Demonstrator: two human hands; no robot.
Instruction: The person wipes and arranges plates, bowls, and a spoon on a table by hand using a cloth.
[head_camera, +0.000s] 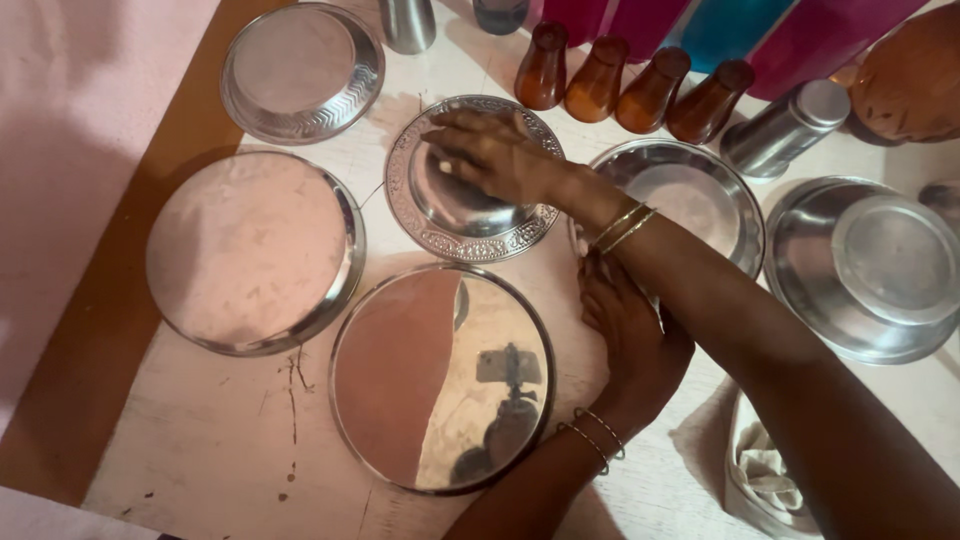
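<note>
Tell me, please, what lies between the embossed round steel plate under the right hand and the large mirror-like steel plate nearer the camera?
In the head view, only bare white tabletop separates the embossed plate from the mirror-like plate.

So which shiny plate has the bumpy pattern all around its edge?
The plate under the right hand, in the middle near the brown bottles. Its wide rim is embossed all round; the big plates beside it have plain smooth rims.

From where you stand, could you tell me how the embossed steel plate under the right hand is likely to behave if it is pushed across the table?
The embossed plate looks like rigid polished metal, so it should stay stiff and probably slide easily on the table. It lies flat, so tipping seems unlikely. With the right hand pressing its middle, it may scrape.
</note>
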